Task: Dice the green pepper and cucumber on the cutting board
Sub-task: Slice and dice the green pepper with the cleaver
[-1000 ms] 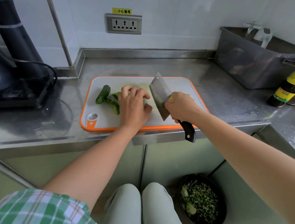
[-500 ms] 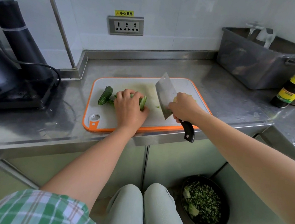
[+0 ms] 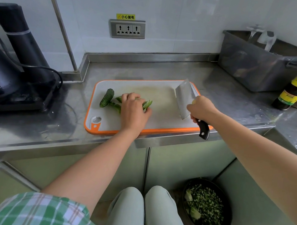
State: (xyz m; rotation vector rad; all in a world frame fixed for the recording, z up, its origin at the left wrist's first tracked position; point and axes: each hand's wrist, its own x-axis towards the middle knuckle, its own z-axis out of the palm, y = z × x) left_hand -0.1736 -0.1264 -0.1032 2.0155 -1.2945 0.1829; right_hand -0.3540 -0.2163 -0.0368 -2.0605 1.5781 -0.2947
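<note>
Scene: A person stood at a steel counter with an orange-rimmed cutting board set at its front edge.
Left hand: The left hand curled its fingers over strips of green pepper left of the board's middle, pinning them down.
Right hand: The right hand gripped the handle of a cleaver, its blade lifted and tilted over the board's right side, well apart from the pepper.
Cucumber: The cucumber lay at the board's left end, just beside the pepper.
Step, as judged: Bunching the pepper for the next cross cuts.
Doing it well: The strips likely needed to lie parallel and flat. Fingertips should stay tucked behind the knuckles, with the blade meeting the pepper end that showed past the fingers.
Risk: Curved, glossy strips could slide under pressure.
</note>
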